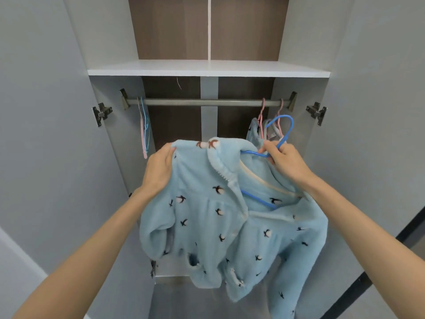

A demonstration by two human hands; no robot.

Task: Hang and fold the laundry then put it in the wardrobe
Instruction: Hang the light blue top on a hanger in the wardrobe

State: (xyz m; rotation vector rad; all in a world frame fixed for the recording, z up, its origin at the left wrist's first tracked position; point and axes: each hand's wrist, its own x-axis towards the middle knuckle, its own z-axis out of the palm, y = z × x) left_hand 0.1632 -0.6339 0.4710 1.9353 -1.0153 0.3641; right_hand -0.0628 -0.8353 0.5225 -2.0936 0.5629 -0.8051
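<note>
1. The light blue fleece jacket (pixel 207 215), printed with small dark birds, is held up in front of the open wardrobe (pixel 110 157), below the rail (pixel 207 102). Its hem and sleeves hang loose.
2. A blue hanger (pixel 258 199) sits inside the jacket's neck opening. Its hook rises free above the collar (below the rail, not touching it).
3. The left hand (pixel 158 169) has its grip clamped on the jacket's left shoulder, with the fingers curled over the fabric edge.
4. The right hand (pixel 285 160) has its grip closed round the hanger's neck, just under the hook.
5. Behind the right hand, a similar blue garment (pixel 253 132) hangs on pink hangers (pixel 262 116) at the rail's right end.
6. At the rail's left end hang bare hangers (pixel 143 132), pink and pale blue.
7. A white shelf (pixel 207 69) runs above the rail, and metal hinges (pixel 102 112) show on both doors.
</note>
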